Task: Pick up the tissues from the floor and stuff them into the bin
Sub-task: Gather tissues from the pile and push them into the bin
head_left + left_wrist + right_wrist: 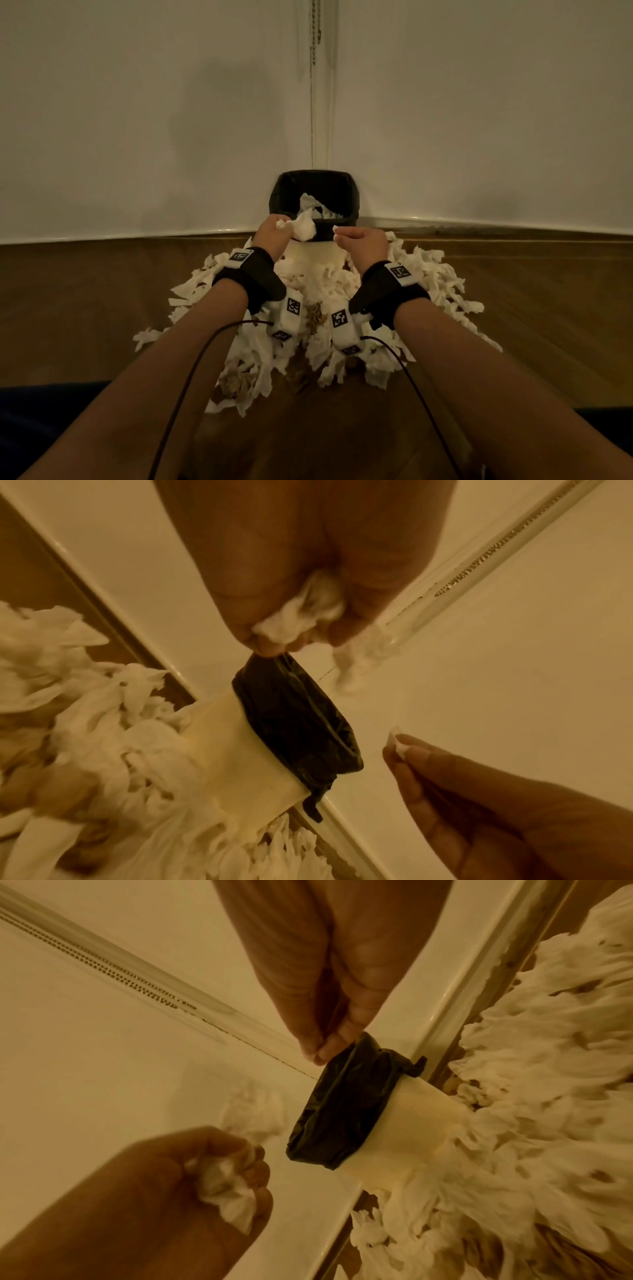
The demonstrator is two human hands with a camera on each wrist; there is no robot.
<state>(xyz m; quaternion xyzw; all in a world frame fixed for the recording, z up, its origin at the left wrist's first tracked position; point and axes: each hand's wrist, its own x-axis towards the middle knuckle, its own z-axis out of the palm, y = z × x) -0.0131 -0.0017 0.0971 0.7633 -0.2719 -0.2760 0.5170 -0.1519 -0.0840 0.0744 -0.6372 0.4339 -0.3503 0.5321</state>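
Head view: my left hand [274,230] is curled round a crumpled wad of tissue [304,227] right at the near rim of the bin [351,202], which stands in the corner where the two walls meet, lined with a black bag [284,192] and already holding some tissues. My right hand [359,240] is beside it with the fingers drawn together, pinching only a tiny scrap [335,229]. A big heap of tissues [342,308] covers the floor [85,308] between me and the bin. Left wrist view: my fist is clenched with tissue squeezing out between the fingers [260,639], and a loose tail [356,666] trails below, just above the bin's mouth. Right wrist view: thumb and fingertips [325,1045] are pressed together near the black bag's edge; the scrap itself I cannot make out here. I judge the main risk is that the trailing tail catches the rim and the wad spills outside, or that pushing down drags the bag off the rim. The scrap is light enough to drift wide.
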